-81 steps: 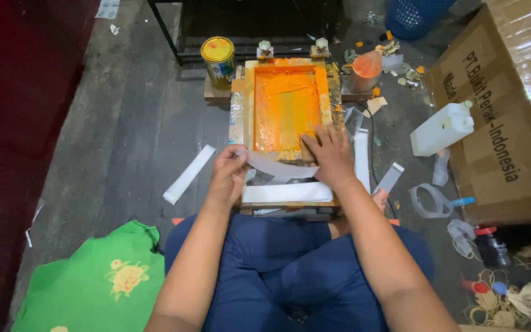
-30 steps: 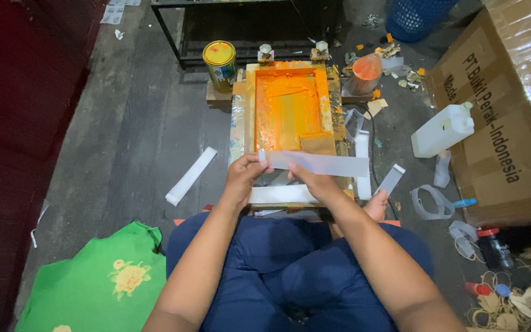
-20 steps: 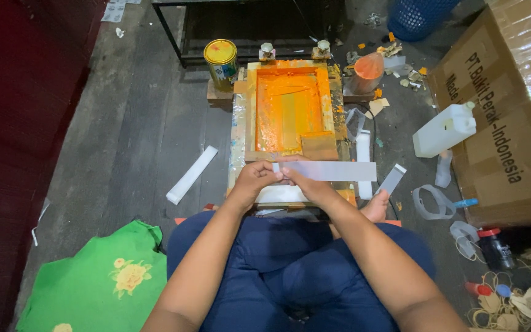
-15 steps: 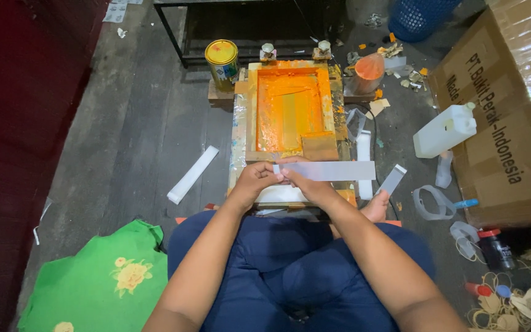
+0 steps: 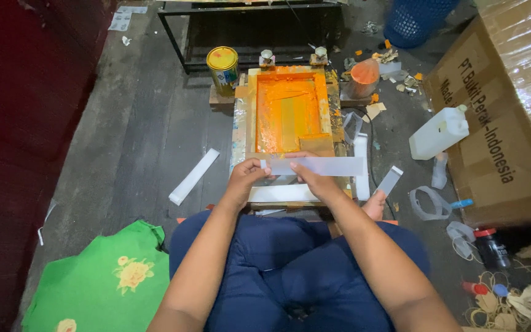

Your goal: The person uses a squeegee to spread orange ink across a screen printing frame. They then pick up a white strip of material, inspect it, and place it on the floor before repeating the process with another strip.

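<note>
Dusty grey floor, orange screen frame [image 5: 287, 110] at 12 o'clock. Left hand [image 5: 245, 180] and right hand [image 5: 314, 179] both pinch a pale strip [image 5: 318, 166]. It hangs just over wet ink, so any sag probably smears it.

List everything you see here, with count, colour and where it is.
Screen frame: one, orange ink, floor ahead of knees.
Strip: one, whitish, held over frame's near edge.
Loose strips: several, white, left and right of frame.
Tin: one, yellow lid, left of frame's far end.
Jug: one, white, right.
Box: one, brown cardboard, far right.
Cloth: one, green with yellow flowers, lower left.
Basket: one, blue, top right.
Left hand: fingers pinch strip's left end.
Right hand: fingers hold strip.
</note>
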